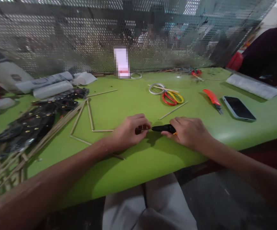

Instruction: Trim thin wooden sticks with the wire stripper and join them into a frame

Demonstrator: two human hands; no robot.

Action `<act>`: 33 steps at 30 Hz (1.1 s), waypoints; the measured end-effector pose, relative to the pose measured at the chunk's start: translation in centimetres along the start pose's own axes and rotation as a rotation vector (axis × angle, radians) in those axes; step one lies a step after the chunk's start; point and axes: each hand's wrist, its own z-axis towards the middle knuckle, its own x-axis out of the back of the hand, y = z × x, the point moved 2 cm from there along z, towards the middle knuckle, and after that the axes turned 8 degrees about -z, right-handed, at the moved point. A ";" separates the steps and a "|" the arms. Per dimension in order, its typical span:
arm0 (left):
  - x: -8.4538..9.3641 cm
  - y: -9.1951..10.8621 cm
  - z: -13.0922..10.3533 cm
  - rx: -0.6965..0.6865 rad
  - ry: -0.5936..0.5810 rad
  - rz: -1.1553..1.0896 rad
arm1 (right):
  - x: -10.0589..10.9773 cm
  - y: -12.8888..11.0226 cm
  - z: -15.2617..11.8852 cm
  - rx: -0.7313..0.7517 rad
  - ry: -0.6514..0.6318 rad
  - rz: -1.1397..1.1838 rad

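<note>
My right hand [188,130] is wrapped round a black pointed tool [163,128] with a bit of orange near its handle. The tool's tip points left, close to the fingertips of my left hand [131,129]. My left hand is curled over one end of a thin jointed stick frame [90,115], its fingers pinched together on the stick. The frame lies zigzag on the green table [138,166], and part of it is hidden under my left hand and forearm. A loose stick [173,110] lies just beyond the tool.
Scissors [173,97], a tape roll [156,88], an orange cutter [211,98] and a phone [239,108] lie beyond my right hand. At left are a stick bundle [49,131], black plastic [33,124] and white rolls [53,89]. A perforated metal screen [81,38] stands behind; a person [267,51] is at right.
</note>
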 end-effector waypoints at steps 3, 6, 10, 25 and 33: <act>0.0 -0.1 0.0 0.001 -0.001 0.003 | 0.2 -0.1 0.1 0.000 -0.023 -0.006; 0.1 -0.1 0.1 0.009 -0.001 -0.002 | 0.3 -0.3 0.1 -0.008 -0.049 -0.021; 0.1 -0.2 0.0 0.018 -0.009 -0.010 | 0.4 -0.3 0.1 -0.011 -0.048 -0.016; 0.1 -0.4 0.1 0.011 -0.002 -0.008 | 0.4 -0.5 0.2 -0.023 -0.052 -0.001; 0.3 -0.6 0.0 0.125 0.029 -0.027 | 0.6 -0.6 0.1 -0.029 -0.055 -0.007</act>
